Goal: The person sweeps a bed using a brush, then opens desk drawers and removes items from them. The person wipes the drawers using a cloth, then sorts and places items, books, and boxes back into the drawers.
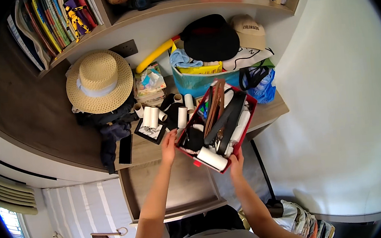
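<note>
1. Box (251, 115), rimmed in red, is being held up above the desk's (269, 110) front edge, apparently over the back right corner of the pulled-out drawer (187, 182).
2. One left hand (169, 147) is gripping the box's left corner, and the right hand (236, 164) is gripping its near right corner; fingers underneath are hiding from view.
3. Loading and lifting are seeming done; setting the box down is probably remaining.
4. White tubes (182, 117) are lying and standing loose on the desk, left of the box, some resting on a framed picture (150, 132); whether they are belonging inside, I cannot tell.
5. Across the box's middle a black strap (228, 119) is slanting beside brown strips (215, 107); a white roll (212, 159) is lying along the near wall.
6. Contents are reaching the rim, looking jumbled.
</note>
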The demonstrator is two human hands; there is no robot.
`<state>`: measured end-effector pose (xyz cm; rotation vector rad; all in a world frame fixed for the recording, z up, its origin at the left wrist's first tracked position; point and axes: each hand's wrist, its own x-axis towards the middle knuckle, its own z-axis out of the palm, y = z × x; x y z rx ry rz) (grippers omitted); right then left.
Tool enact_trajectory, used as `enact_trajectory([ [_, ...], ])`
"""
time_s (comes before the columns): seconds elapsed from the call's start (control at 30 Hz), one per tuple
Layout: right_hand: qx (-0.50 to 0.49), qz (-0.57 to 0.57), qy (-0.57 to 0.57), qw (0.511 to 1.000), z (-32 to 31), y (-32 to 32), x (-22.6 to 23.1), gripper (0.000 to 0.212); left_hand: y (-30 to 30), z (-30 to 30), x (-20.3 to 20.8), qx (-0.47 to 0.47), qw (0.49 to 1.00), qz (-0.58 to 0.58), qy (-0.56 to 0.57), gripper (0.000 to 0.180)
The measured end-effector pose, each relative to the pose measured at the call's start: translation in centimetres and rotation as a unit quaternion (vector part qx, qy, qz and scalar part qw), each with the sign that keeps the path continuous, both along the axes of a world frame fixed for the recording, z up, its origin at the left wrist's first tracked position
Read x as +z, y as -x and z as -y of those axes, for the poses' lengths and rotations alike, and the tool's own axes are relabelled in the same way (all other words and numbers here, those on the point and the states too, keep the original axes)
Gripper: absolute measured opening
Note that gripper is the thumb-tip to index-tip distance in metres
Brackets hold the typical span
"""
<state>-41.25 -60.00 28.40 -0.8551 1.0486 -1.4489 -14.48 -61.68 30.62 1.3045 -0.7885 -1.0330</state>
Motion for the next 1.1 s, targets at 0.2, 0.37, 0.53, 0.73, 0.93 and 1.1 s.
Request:
enact_trajectory([
  [0.2,0.077,-0.051,-0.001,0.996,-6.8,1.1,0.4,0.06,0.0,-7.6,3.0,-0.193,0.981,-0.005,-0.032,0.056],
  [0.37,0.129,-0.084,-0.024,0.988,-13.7,-1.9,-1.9,0.056,-2.6,-17.7,0.7,-0.134,0.989,-0.02,-0.055,0.054],
  [0.53,0.198,-0.093,-0.055,0.974,-20.1,-4.5,-4.9,0.055,-5.5,-26.5,-1.2,-0.094,0.989,-0.037,-0.108,0.054],
  [0.73,0.252,-0.082,-0.149,0.953,-24.4,-9.3,-4.0,0.044,-9.6,-33.7,-6.7,-0.078,0.984,-0.037,-0.157,0.053],
  [0.93,0.317,-0.203,-0.224,0.899,-22.0,-14.5,-12.1,0.032,-15.9,-36.8,-14.0,-0.032,0.951,0.194,-0.238,0.044],
  [1.1,0.341,-0.179,-0.25,0.888,-20.0,-20.8,-14.5,0.041,-18.8,-39.0,-17.1,0.118,0.826,0.492,-0.25,0.048],
])
